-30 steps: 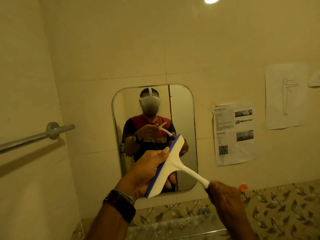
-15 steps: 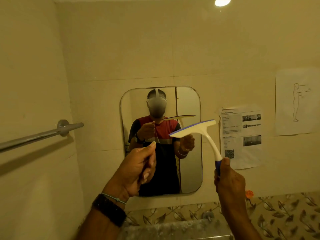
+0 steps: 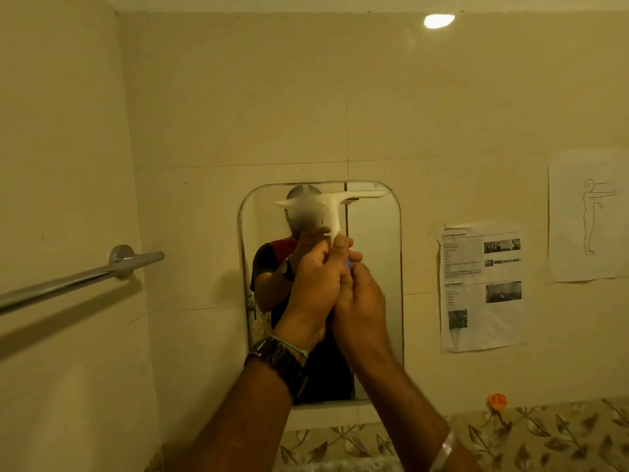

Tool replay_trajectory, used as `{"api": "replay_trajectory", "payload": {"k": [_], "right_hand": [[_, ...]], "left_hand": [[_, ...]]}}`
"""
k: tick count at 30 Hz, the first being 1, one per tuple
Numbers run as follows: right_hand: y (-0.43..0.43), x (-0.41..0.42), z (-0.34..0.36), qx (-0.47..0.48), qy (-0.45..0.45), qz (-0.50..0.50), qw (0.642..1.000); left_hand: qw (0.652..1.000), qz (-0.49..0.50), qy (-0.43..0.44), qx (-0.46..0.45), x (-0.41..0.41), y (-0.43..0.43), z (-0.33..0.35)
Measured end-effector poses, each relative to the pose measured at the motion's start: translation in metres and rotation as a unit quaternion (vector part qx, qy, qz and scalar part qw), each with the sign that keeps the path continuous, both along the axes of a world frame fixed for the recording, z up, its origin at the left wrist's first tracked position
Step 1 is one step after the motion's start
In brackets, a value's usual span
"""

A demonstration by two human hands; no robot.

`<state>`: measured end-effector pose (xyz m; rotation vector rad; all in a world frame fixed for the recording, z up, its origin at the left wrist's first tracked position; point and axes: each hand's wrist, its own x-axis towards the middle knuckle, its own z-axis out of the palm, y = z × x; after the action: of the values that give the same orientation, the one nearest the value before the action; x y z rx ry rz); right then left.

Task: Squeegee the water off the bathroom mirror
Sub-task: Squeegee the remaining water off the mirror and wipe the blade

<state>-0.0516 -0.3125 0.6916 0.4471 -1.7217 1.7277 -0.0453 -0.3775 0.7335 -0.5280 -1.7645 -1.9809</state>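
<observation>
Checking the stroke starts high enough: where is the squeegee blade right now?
In the head view, the squeegee blade lies level along the top edge of the mirror, its handle gripped below by the left hand and right hand.

Mirror (image 3: 372, 301) on back wall = landmark. Squeegee (image 3: 332, 202) across its top edge, handle pointing down. Left hand (image 3: 315, 284) & right hand (image 3: 360, 301) in front of mirror centre, below the blade, touching each other. Towel bar (image 3: 78, 281) left of mirror. Printed sheet (image 3: 481, 289) just right; figure drawing (image 3: 587, 216) further right, higher.
</observation>
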Motion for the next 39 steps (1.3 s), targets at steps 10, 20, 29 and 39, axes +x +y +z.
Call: {"api": "replay_trajectory", "payload": {"k": [10, 20, 29, 39], "right_hand": [[-0.035, -0.039, 0.05, -0.018, 0.027, -0.007, 0.999], [-0.044, -0.062, 0.068, 0.01, 0.002, -0.029, 1.0], [-0.061, -0.072, 0.065, 0.005, -0.014, -0.013, 1.0], [-0.071, -0.076, 0.062, 0.009, -0.033, -0.01, 0.999]], "left_hand": [[0.997, 0.076, 0.021, 0.024, -0.04, -0.024, 0.046], [0.994, 0.111, 0.005, 0.023, -0.062, -0.035, 0.06], [0.992, 0.125, -0.002, 0.021, -0.065, -0.049, 0.059], [0.991, 0.135, -0.019, 0.016, -0.067, -0.06, 0.058]]}}
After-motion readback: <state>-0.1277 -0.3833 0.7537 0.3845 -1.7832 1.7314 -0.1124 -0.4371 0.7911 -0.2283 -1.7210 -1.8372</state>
